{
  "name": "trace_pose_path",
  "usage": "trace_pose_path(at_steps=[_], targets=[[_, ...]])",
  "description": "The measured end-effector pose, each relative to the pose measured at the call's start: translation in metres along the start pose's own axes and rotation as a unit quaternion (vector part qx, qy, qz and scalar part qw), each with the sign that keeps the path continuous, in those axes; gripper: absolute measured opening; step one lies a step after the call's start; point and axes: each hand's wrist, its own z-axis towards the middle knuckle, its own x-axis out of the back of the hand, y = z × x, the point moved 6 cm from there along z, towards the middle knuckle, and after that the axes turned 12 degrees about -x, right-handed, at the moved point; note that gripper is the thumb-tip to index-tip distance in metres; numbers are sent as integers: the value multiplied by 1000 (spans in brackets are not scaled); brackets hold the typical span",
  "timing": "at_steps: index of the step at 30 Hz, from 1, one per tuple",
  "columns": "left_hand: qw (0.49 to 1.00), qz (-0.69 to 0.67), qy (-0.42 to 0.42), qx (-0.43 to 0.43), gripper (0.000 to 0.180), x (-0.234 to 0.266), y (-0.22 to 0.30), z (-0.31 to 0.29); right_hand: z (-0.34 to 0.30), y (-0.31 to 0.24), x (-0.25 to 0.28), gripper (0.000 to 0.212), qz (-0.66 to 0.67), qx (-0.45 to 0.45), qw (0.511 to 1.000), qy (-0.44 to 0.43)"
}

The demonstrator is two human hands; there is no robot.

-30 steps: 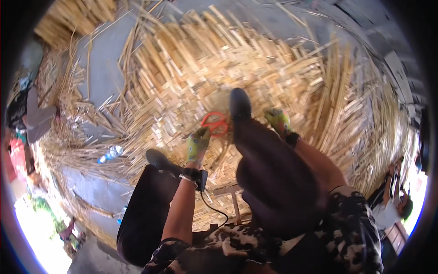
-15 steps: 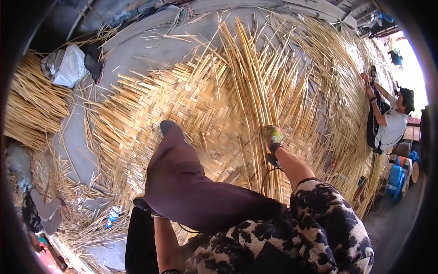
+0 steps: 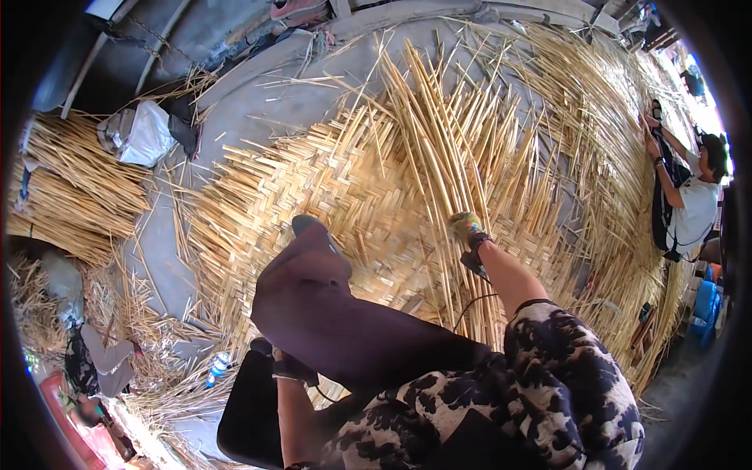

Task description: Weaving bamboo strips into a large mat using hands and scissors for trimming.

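My right hand, in a patterned glove, is closed around some of the long split reed strips. These loose strips run lengthwise over a partly woven herringbone mat on the floor. A dark strap circles my right wrist. My left hand is mostly hidden behind my raised leg in dark trousers. Only the wrist, with a dark band, shows beside a flat black object, and its fingers cannot be made out. My shoe rests on the mat.
Reed bundles lie at the left beside a white sack. Many loose reeds cover the right side, where a co-worker sits. Another person is at the lower left. A bottle lies among scraps.
The view has shifted, so the mat and surroundings appear slightly farther right and lower. My right hand stays on the reed strips. More of my left wrist shows.
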Motion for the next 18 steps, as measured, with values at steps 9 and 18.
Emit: trace_pose_path(at_steps=[9,18], targets=[[957,-13,38,-288,39,-1,204,12,-156,-162,-30,27,173,147,942,-248],[853,50,89,-512,31,-35,346,-59,-406,-294,-122,12,32,405,817,-409]])
